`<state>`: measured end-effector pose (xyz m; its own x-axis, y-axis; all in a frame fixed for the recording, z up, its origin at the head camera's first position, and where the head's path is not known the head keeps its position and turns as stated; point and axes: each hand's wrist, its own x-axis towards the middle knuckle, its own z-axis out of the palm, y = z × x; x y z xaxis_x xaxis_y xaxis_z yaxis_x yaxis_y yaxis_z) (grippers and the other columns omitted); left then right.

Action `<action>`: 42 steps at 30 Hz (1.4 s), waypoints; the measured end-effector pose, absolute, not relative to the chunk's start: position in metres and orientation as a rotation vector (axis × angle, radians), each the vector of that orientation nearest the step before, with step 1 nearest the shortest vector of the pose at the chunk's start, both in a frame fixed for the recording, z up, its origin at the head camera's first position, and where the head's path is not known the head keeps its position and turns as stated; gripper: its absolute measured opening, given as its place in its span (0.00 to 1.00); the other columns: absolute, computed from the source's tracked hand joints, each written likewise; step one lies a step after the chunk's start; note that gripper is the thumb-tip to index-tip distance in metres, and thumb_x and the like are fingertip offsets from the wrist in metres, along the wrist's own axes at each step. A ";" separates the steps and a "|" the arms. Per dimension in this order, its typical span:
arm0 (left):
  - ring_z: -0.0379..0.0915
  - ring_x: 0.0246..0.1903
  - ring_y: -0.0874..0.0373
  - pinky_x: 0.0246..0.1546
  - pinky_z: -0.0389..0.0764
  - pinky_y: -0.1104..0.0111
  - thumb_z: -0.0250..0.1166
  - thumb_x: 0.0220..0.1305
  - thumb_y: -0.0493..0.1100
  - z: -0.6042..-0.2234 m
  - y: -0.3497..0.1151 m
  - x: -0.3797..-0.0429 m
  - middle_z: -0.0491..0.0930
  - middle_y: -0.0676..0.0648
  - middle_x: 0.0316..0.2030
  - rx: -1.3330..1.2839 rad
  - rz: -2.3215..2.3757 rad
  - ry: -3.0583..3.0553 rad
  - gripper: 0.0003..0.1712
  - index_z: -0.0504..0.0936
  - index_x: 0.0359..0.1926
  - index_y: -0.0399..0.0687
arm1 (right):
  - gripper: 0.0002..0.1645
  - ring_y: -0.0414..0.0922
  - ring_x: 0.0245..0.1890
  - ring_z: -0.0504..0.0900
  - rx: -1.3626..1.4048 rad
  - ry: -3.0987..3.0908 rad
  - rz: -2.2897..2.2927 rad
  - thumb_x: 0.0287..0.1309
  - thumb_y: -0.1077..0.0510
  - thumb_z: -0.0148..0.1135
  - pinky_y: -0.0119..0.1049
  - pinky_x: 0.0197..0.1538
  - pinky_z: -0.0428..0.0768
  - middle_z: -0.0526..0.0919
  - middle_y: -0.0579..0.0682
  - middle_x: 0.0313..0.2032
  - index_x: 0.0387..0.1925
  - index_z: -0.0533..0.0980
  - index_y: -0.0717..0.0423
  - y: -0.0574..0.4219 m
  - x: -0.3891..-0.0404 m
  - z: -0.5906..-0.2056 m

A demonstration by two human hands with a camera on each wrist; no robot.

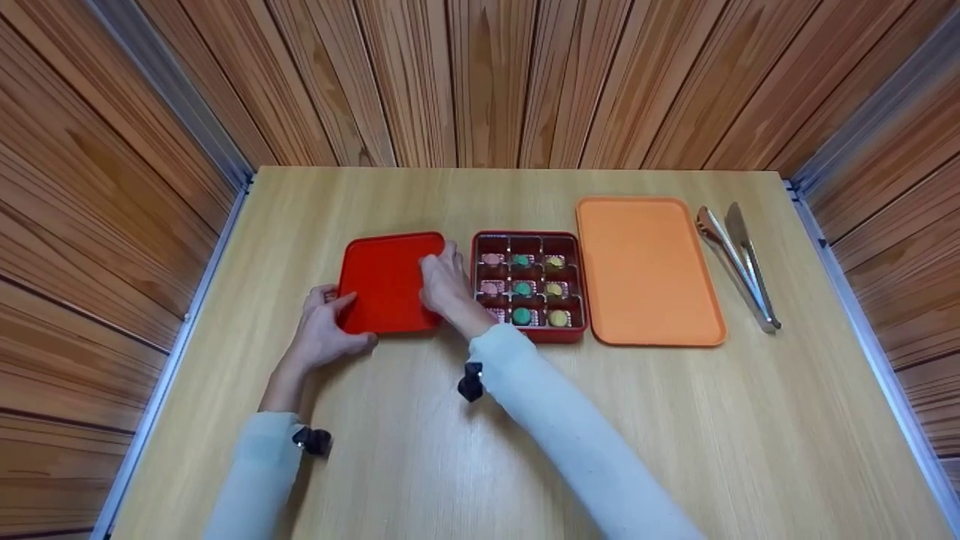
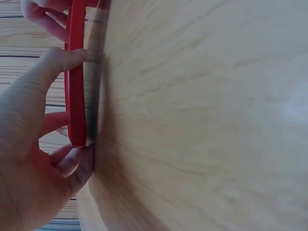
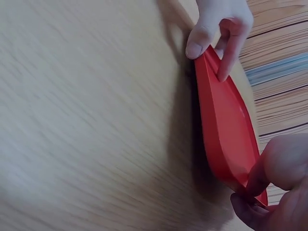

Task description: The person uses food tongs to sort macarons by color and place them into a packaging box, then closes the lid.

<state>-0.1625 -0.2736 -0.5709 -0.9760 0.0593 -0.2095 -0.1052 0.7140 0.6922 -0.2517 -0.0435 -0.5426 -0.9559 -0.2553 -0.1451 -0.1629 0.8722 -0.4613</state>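
Observation:
A square red lid (image 1: pixel 386 281) with a low raised rim is held between both hands, left of a red compartment box (image 1: pixel 529 336). My left hand (image 1: pixel 328 334) grips its near left corner, thumb on the near side. In the left wrist view, a dark gap shows between the lid's edge (image 2: pixel 77 101) and the table. My right hand (image 1: pixel 444 285) pinches the right edge, fingertips over the rim in the right wrist view. The box holds rows of small pink, green (image 1: pixel 522 316) and yellow sweets (image 1: pixel 559 318); my right wrist hides part of its near left corner.
An orange tray (image 1: pixel 652 270) lies against the box's right side. Further right are metal tongs (image 1: pixel 739 262) and a knife-like utensil (image 1: pixel 752 259), side by side. Wood-plank walls (image 1: pixel 491 82) enclose the back and sides of the wooden table (image 1: pixel 420 450).

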 end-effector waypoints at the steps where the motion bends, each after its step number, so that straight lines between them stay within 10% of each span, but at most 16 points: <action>1: 0.48 0.83 0.32 0.85 0.66 0.35 0.83 0.64 0.52 -0.570 -0.274 -0.163 0.51 0.32 0.86 -0.036 1.130 2.701 0.58 0.65 0.86 0.39 | 0.18 0.63 0.67 0.80 -0.322 2.836 -0.696 0.67 0.66 0.71 0.55 0.73 0.86 0.71 0.69 0.72 0.57 0.89 0.57 -0.043 -0.257 -0.547; 10: 0.51 0.83 0.33 0.83 0.70 0.36 0.83 0.63 0.48 -0.554 -0.263 -0.164 0.54 0.32 0.85 -0.049 1.208 2.748 0.56 0.67 0.85 0.37 | 0.29 0.63 0.74 0.76 -0.402 2.932 -0.778 0.63 0.63 0.66 0.54 0.81 0.78 0.70 0.68 0.77 0.65 0.89 0.47 -0.032 -0.293 -0.582; 17: 0.54 0.83 0.34 0.82 0.74 0.38 0.84 0.64 0.49 -0.541 -0.249 -0.164 0.54 0.34 0.85 -0.068 1.270 2.736 0.56 0.66 0.86 0.39 | 0.30 0.60 0.82 0.70 -0.346 2.857 -0.956 0.67 0.70 0.59 0.56 0.82 0.77 0.69 0.66 0.81 0.68 0.87 0.57 -0.009 -0.265 -0.519; 42: 0.62 0.82 0.36 0.81 0.77 0.42 0.85 0.64 0.49 -0.523 -0.177 -0.170 0.58 0.35 0.83 0.039 1.394 2.778 0.55 0.70 0.84 0.38 | 0.28 0.61 0.72 0.78 -0.221 2.802 -1.327 0.64 0.67 0.58 0.49 0.78 0.78 0.79 0.66 0.68 0.61 0.90 0.57 0.088 -0.291 -0.529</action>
